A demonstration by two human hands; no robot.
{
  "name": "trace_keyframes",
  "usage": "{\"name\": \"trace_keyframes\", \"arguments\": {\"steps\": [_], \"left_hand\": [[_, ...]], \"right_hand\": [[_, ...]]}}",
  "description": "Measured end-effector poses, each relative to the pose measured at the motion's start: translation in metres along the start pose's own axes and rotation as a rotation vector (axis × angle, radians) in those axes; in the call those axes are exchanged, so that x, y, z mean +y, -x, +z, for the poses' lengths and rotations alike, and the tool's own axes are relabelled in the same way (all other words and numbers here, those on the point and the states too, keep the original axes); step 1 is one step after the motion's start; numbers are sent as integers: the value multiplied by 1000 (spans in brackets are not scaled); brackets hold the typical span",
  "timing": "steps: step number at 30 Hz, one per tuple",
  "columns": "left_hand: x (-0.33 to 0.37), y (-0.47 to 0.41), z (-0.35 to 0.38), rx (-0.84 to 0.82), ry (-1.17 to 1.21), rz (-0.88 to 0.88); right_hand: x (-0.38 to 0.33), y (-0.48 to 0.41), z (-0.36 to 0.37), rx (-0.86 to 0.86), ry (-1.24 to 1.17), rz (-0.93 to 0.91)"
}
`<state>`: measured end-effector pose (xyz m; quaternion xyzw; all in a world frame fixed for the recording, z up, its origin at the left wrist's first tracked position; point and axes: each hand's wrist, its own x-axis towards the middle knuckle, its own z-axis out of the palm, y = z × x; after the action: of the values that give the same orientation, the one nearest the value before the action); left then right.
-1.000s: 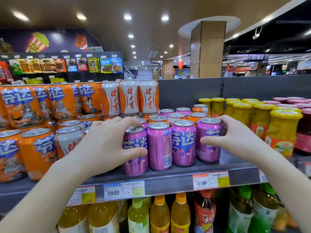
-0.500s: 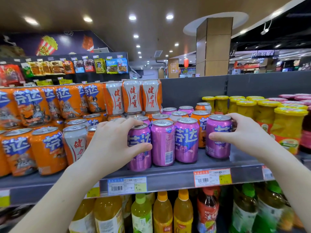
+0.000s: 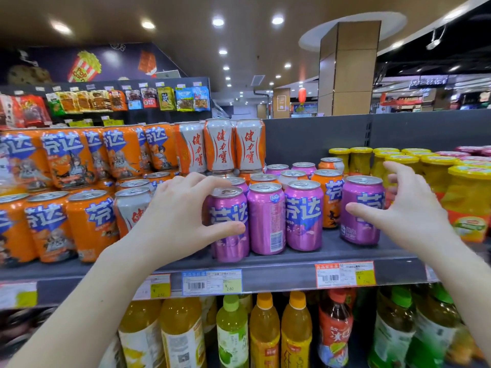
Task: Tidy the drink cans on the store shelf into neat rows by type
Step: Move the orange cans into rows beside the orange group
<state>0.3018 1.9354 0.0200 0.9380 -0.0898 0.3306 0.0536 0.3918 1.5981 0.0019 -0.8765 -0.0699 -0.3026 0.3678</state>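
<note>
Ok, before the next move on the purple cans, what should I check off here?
1. Grip: the left hand holds the leftmost purple can, thumb across its front: ok.
2. Grip: the right hand has the rightmost purple can: not ok, its fingers are spread.
3. Front row closed up: not ok, a gap before the rightmost purple can shows an orange can behind.
4. Purple cans upright: ok.
5. Labels forward: not ok, the second purple can shows its back panel.

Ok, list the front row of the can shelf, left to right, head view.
Orange cans → white can → left hand → gripped purple can → two purple cans → lone purple can → right hand → yellow-lidded jars.
</note>
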Motion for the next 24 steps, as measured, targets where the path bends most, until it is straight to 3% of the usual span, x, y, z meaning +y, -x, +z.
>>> {"name": "trace_keyframes", "arguments": {"steps": [2,3,10,13,16,21,24], "left_hand": [[-10,5,-7,14,72,-2],[-16,9,-12,32,98,-4],[-52,29,-37,145,93,-39],[-65,37,-43,179,103,-73],[-77,43,-45,170,81,-89],[-97,53,-49,152,80,-112],[-108,57,-53,164,83,-113]], "right_hand": [[-15,16,6,215,-49,-177],[-24,23,10,241,-105,-240],[-82,62,53,92,-351,-528],[-105,63,63,-56,-409,-582],[-125,59,75,-121,-336,-645],[-146,59,99,-83,55,-707],[-158,62,108,-37,57,-734]]}}
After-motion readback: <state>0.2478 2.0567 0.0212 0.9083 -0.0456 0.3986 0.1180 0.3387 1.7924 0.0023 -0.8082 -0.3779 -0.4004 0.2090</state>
